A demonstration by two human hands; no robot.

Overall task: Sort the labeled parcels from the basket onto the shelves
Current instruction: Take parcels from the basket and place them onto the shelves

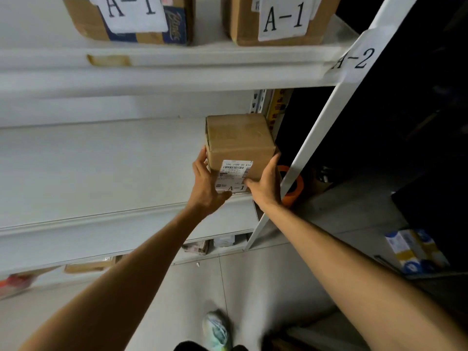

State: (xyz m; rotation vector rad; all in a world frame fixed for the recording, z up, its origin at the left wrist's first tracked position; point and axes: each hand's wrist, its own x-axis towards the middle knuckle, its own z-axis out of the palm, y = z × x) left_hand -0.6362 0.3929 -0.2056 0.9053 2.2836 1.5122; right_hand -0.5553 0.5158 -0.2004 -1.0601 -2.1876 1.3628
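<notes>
- Holding entry: one cardboard parcel (240, 138), at the 3 o'clock end of the middle shelf (101, 160), its front edge over the shelf lip. We cannot tell whether it bears on the board.
- Left hand (206, 183): grasps the parcel's side at 9 o'clock.
- Right hand (266, 183): grasps the side at 3 o'clock, thumb on the front face.
- Label (234, 176): faces us and reads A-1.
- At 12 o'clock, on the shelf above: a blue-taped box (126, 26) and a plain box (278, 34), both marked A-1.
- At 2 o'clock: a tag (353, 59) on the upright reads A-2.
- Handling, our judgement: we check the label against the tag before letting go, since A-1 likely belongs above. We lift with both palms level, clear the beam, and slide the parcel in square, label outward.
</notes>
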